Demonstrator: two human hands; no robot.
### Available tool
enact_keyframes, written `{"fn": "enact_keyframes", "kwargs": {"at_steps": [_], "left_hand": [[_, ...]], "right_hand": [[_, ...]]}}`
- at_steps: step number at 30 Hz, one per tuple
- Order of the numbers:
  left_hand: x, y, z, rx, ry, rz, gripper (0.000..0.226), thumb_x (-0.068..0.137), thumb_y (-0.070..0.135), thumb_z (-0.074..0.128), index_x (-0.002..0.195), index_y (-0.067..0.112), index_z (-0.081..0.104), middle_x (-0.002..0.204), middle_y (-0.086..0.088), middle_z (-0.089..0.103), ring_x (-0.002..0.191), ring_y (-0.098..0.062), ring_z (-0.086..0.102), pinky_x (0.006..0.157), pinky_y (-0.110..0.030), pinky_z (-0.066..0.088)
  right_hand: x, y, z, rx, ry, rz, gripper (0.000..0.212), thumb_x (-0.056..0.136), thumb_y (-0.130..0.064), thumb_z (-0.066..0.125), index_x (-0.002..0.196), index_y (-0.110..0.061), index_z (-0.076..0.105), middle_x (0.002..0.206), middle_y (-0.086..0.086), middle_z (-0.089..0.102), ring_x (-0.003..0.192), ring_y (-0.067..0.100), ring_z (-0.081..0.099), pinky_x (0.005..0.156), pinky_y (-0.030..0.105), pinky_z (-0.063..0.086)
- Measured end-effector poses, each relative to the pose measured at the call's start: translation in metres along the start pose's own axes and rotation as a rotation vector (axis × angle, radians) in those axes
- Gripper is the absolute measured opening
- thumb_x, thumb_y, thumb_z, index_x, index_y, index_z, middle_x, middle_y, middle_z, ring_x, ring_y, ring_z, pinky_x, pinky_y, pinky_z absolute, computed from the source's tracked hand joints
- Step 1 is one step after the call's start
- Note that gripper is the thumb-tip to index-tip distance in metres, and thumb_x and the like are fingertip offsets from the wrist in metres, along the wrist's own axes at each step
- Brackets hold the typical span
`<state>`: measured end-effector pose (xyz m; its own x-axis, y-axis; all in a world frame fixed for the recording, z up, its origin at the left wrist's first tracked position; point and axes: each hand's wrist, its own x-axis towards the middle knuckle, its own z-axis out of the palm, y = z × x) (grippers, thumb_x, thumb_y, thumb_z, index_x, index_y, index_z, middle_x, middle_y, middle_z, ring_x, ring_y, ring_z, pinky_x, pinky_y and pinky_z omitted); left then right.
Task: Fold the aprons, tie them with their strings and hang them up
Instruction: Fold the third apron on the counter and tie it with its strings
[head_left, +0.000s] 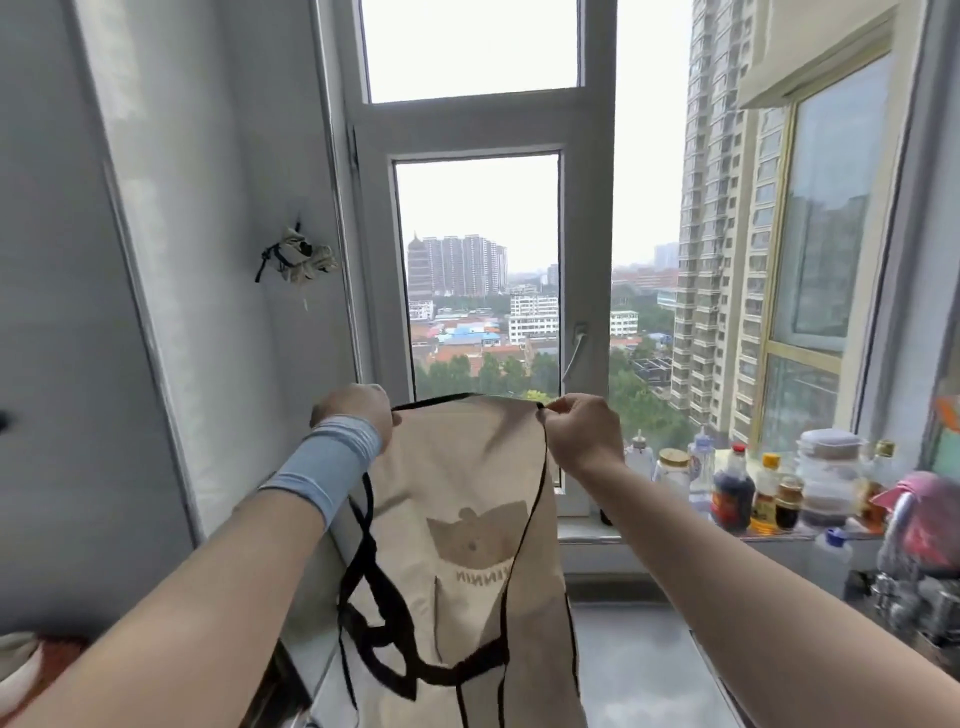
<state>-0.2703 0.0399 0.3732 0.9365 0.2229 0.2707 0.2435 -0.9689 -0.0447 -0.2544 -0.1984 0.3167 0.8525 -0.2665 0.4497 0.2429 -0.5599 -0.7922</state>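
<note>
A beige apron (467, 483) with black trim and a brown printed motif hangs upright in front of me, held up by its top edge. My left hand (358, 408), with a blue wristband, grips the top left corner. At the top right corner my right hand (579, 431) pinches the black edge. Black strings (379, 613) dangle in loops down the apron's left side. On the white wall at the left, a small folded bundle tied with dark string (298, 257) hangs from a hook.
A tall window (478, 130) fills the wall ahead, with its handle (577, 338) on the right frame. Several sauce bottles (732, 493) and jars (826, 478) crowd the sill at the right. A pink object (930, 519) and metal kitchenware (904, 597) sit at the far right.
</note>
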Motion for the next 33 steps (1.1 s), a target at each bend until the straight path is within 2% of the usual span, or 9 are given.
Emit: {"fn": "enact_keyframes", "kwargs": {"at_steps": [3, 7, 14, 17, 20, 23, 25, 28, 33], "left_hand": [[-0.021, 0.019, -0.008, -0.07, 0.102, -0.111, 0.026, 0.097, 0.025, 0.047, 0.112, 0.011, 0.062, 0.113, -0.011, 0.065, 0.102, -0.031, 0.063, 0.075, -0.036, 0.05], [-0.038, 0.029, -0.016, -0.429, 0.239, -0.204, 0.032, 0.095, 0.03, 0.043, 0.096, 0.011, 0.068, 0.087, -0.01, 0.071, 0.077, -0.031, 0.069, 0.073, -0.032, 0.055], [-0.086, 0.046, -0.028, -0.897, 0.862, -0.113, 0.023, 0.093, 0.004, 0.042, 0.096, 0.013, 0.063, 0.094, -0.009, 0.066, 0.086, -0.032, 0.06, 0.065, -0.026, 0.035], [-0.099, 0.048, -0.019, -0.94, 1.019, 0.035, 0.021, 0.087, -0.001, 0.044, 0.091, 0.01, 0.061, 0.092, -0.006, 0.063, 0.089, -0.028, 0.057, 0.075, -0.027, 0.041], [-0.111, 0.051, -0.014, -0.977, 1.153, 0.142, 0.026, 0.086, 0.001, 0.038, 0.092, 0.008, 0.062, 0.096, -0.008, 0.061, 0.096, -0.029, 0.055, 0.09, -0.022, 0.037], [-0.117, 0.056, -0.018, -1.017, 1.287, 0.246, 0.029, 0.084, -0.004, 0.036, 0.093, 0.011, 0.06, 0.108, 0.003, 0.057, 0.115, -0.019, 0.051, 0.118, -0.045, 0.018], [-0.117, 0.057, -0.023, -0.992, 1.329, 0.274, 0.035, 0.085, -0.005, 0.037, 0.099, 0.016, 0.062, 0.118, 0.008, 0.058, 0.124, -0.015, 0.048, 0.119, -0.051, 0.006], [-0.105, 0.058, -0.027, -0.749, 1.313, 0.137, 0.042, 0.087, 0.005, 0.042, 0.12, 0.018, 0.065, 0.13, -0.001, 0.061, 0.12, -0.019, 0.052, 0.101, -0.047, 0.034], [-0.073, 0.084, 0.002, -0.811, 0.871, 0.101, 0.057, 0.086, 0.004, 0.045, 0.142, 0.006, 0.045, 0.149, -0.009, 0.043, 0.127, -0.026, 0.049, 0.098, -0.02, 0.034]], "right_hand": [[-0.014, -0.016, -0.003, 0.218, -0.046, 0.083, 0.018, 0.098, -0.014, 0.047, 0.087, -0.008, 0.06, 0.065, 0.012, 0.071, 0.049, 0.026, 0.069, 0.042, 0.033, 0.052], [-0.024, -0.02, -0.008, 0.377, 0.102, 0.073, 0.013, 0.101, -0.017, 0.046, 0.088, -0.019, 0.05, 0.077, 0.005, 0.073, 0.067, 0.024, 0.072, 0.065, 0.039, 0.058], [-0.059, -0.022, -0.036, 0.26, 0.3, -0.266, 0.008, 0.1, -0.019, 0.052, 0.093, -0.014, 0.052, 0.074, -0.006, 0.063, 0.059, 0.008, 0.058, 0.054, 0.009, 0.042], [-0.061, -0.023, -0.048, 0.227, 0.343, -0.167, 0.011, 0.1, -0.03, 0.049, 0.098, -0.022, 0.055, 0.073, -0.003, 0.072, 0.065, 0.023, 0.068, 0.063, 0.032, 0.052], [-0.07, -0.036, -0.066, 0.473, 0.299, -0.132, 0.015, 0.102, -0.025, 0.046, 0.104, -0.013, 0.055, 0.059, 0.004, 0.069, 0.047, 0.029, 0.064, 0.049, 0.035, 0.052], [-0.084, -0.052, -0.071, 0.835, 0.391, -0.234, 0.012, 0.106, -0.015, 0.036, 0.102, -0.006, 0.044, 0.067, 0.014, 0.068, 0.053, 0.027, 0.066, 0.047, 0.029, 0.051], [-0.084, -0.048, -0.063, 0.76, 0.554, -0.39, 0.009, 0.105, -0.015, 0.033, 0.101, -0.01, 0.04, 0.071, 0.008, 0.064, 0.06, 0.015, 0.063, 0.057, 0.026, 0.05], [-0.069, -0.028, -0.049, 0.476, 0.6, -0.502, 0.013, 0.102, -0.027, 0.034, 0.101, -0.017, 0.042, 0.078, -0.004, 0.053, 0.067, 0.017, 0.053, 0.062, 0.029, 0.04], [-0.038, 0.006, -0.022, 0.241, 0.477, -0.459, 0.013, 0.101, -0.02, 0.047, 0.098, -0.007, 0.046, 0.076, 0.002, 0.06, 0.062, 0.024, 0.057, 0.056, 0.025, 0.034]]}}
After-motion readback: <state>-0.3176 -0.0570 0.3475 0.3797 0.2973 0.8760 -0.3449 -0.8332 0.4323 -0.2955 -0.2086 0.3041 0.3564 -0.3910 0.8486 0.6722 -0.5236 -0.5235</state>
